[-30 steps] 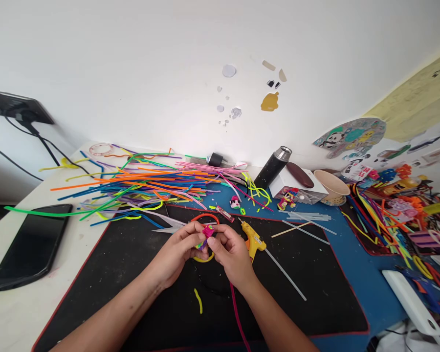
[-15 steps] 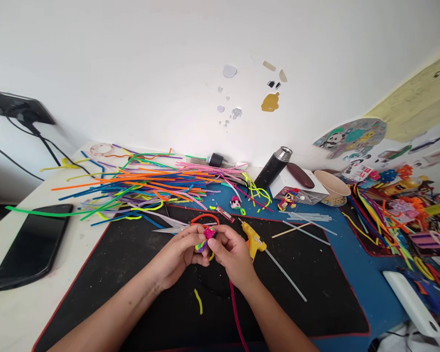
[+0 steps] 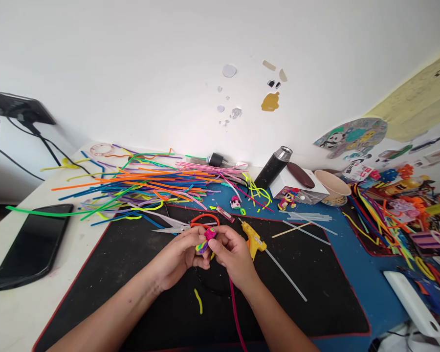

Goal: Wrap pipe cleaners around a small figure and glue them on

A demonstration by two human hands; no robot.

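Between both hands, above the black mat (image 3: 150,313), is a small pipe-cleaner figure (image 3: 209,235) in magenta, yellow, green and purple. My left hand (image 3: 183,249) grips its lower left side with thumb and fingers. From the other side, my right hand (image 3: 232,252) pinches it, thumb on the front. A magenta pipe cleaner (image 3: 235,313) hangs below my right hand; its upper end is hidden. Scissors with orange handles (image 3: 176,227) lie just behind the hands. A yellow glue gun (image 3: 254,238) with a glue stick in its rear rests right of my right hand.
A heap of coloured pipe cleaners (image 3: 143,183) spreads along the back left. A phone (image 3: 33,247) lies at left. Behind stand a black thermos (image 3: 273,168), a white box (image 3: 300,183) and a bowl (image 3: 332,186). Glue sticks (image 3: 311,216) lie at right; a yellow scrap (image 3: 198,301) lies in front.
The hands stay in almost the same place. The figure's magenta top has tilted slightly between the fingers.
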